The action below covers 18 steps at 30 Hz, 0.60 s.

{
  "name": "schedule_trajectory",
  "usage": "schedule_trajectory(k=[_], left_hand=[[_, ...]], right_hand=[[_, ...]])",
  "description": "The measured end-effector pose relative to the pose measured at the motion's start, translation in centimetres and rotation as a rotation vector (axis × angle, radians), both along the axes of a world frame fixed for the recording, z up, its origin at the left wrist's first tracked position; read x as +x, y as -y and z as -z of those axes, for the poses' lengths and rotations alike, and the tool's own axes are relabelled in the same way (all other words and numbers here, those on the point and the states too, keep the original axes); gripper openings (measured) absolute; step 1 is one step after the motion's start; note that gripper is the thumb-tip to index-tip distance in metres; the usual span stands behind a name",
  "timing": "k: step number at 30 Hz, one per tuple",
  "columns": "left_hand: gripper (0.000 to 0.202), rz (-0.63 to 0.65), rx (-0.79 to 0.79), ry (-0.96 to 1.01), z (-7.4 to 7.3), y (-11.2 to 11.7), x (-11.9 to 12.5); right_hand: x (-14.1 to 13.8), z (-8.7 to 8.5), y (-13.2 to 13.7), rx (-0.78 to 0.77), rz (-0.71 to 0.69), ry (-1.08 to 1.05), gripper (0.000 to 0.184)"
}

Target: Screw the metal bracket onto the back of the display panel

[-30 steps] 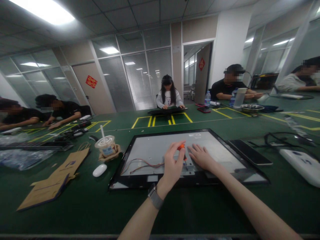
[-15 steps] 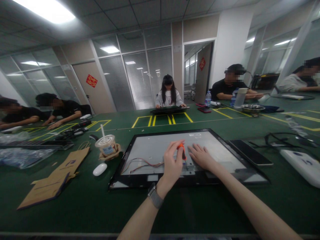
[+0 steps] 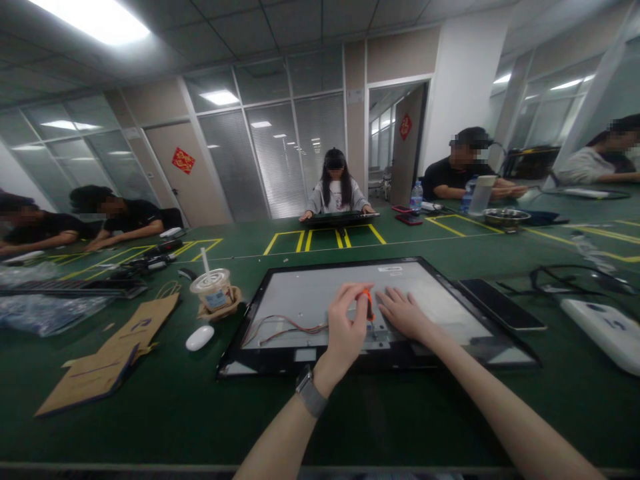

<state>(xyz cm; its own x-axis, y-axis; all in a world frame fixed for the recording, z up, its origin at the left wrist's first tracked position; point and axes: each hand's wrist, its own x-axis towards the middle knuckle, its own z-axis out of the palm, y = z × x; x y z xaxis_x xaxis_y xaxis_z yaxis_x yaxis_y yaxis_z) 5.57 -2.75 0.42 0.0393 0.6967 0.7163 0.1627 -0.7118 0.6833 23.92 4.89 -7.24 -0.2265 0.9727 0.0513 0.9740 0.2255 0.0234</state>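
A flat monitor panel (image 3: pixel 310 293) with a black frame lies back-up on the green table in front of me. My left hand (image 3: pixel 345 330), a watch on its wrist, is closed round an orange-handled screwdriver (image 3: pixel 367 303) held upright on a small metal plate near the panel's lower middle. My right hand (image 3: pixel 403 313) lies flat on the panel beside the screwdriver, fingers stretched out. Thin coloured wires (image 3: pixel 285 327) run across the panel to the left of my left hand.
A drink cup with a straw (image 3: pixel 213 290), a white mouse (image 3: pixel 199 339) and brown paper bags (image 3: pixel 107 357) lie to the left. A black phone (image 3: pixel 500 303) and a white device (image 3: pixel 603 327) lie to the right. Several other people sit around the table.
My left hand's fingers have shifted slightly on the screwdriver handle, which now sits a little lower. The person across the table has moved their hands apart.
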Motion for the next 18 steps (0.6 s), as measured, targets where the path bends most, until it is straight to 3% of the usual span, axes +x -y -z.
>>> schedule_trajectory(k=[9,18], left_hand=[[0.010,-0.070,0.019,-0.008,-0.04,0.14,0.12],[0.021,-0.024,0.006,-0.054,0.54,0.01,0.40]], right_hand=[[0.21,-0.04,0.16,0.014,-0.023,-0.017,0.056],[0.33,-0.08,0.20,0.007,-0.053,-0.039,0.053]])
